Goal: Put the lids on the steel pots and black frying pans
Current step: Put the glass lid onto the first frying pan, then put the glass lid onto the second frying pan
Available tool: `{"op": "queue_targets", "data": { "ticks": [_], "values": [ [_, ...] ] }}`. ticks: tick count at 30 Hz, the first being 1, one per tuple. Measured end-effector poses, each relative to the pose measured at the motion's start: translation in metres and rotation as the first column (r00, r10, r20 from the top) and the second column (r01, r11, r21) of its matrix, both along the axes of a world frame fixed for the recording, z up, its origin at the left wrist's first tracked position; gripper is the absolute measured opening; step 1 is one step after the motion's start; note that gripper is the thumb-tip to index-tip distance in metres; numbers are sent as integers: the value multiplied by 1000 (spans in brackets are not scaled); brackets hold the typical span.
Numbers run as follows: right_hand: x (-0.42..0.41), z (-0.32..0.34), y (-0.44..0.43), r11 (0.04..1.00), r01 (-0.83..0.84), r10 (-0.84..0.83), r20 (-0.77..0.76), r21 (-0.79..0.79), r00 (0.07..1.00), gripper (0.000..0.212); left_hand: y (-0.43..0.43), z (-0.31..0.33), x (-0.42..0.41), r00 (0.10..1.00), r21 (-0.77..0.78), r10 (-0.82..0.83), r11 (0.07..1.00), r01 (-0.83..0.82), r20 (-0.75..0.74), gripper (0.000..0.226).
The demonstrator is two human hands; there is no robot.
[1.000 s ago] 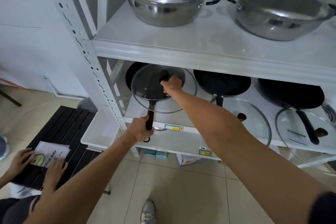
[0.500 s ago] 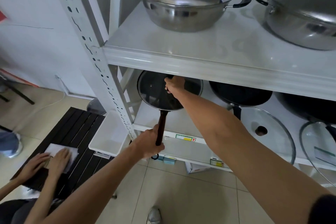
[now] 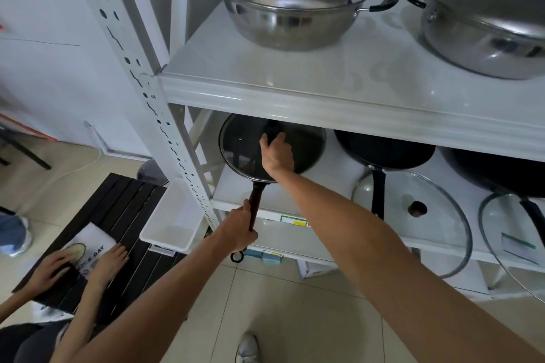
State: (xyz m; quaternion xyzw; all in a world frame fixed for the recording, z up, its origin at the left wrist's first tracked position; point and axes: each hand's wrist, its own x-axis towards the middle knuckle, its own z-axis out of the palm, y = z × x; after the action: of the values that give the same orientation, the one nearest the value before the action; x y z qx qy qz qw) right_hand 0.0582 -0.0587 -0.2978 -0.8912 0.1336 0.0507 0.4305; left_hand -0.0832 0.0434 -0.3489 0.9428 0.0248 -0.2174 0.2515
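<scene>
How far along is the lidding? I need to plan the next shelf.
Done: both steel pots up top wear lids. In hand: the right hand sets a glass lid on the left pan, left hand on its handle. Left: two frying pans, their lids leaning in front.

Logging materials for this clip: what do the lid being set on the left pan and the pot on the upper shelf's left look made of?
Lid: clear glass, apparently metal-rimmed; the dark pan shows through it. Left pot: polished steel, probably stainless; mirror-like reflections, black side handles.
</scene>
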Motion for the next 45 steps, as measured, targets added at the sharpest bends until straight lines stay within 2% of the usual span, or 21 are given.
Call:
{"op": "queue_targets", "data": {
  "ticks": [4,7,10,12,15,18,22,24,28,31,37,45],
  "values": [
    [8,15,-10,997,-71,67,-128,-26,990,60,0,2,4,1000,36,-31,999,31,-6,61],
    [-3,24,-22,972,-195,169,-184,-133,968,66,-6,0,1,999,49,-17,999,18,-28,65],
    [-19,25,-44,899,-363,313,-220,-245,924,53,-15,0,-3,1000,93,23,995,-23,1,65],
    [-32,24,-70,877,-380,328,-212,-294,921,51,-24,4,-7,996,153,58,986,-68,74,58],
    [-52,29,-123,891,-268,230,-147,-365,962,57,-46,8,-16,972,299,-35,953,-37,231,59],
    [-75,40,-188,892,-176,166,-60,-417,984,54,-94,20,-26,958,345,-164,935,75,236,51],
    [-108,50,-285,852,-80,98,8,-517,995,42,-185,37,-26,985,168,-121,981,99,125,48],
    [-120,48,-328,817,-70,62,-35,-572,997,42,-228,43,-24,983,74,-130,990,121,128,48],
    [-127,26,-380,806,-171,26,-255,-567,967,56,-279,46,-12,987,-23,-81,996,85,138,39],
    [-122,2,-387,811,-228,34,-346,-539,938,59,-293,37,7,985,-11,-112,993,114,130,46],
    [-105,-38,-385,808,-305,103,-388,-504,916,56,-316,8,54,983,6,-120,993,120,137,42],
    [-94,-61,-397,890,-248,116,-336,-383,935,63,-320,8,71,987,0,-93,996,94,134,39]
  ]
}}
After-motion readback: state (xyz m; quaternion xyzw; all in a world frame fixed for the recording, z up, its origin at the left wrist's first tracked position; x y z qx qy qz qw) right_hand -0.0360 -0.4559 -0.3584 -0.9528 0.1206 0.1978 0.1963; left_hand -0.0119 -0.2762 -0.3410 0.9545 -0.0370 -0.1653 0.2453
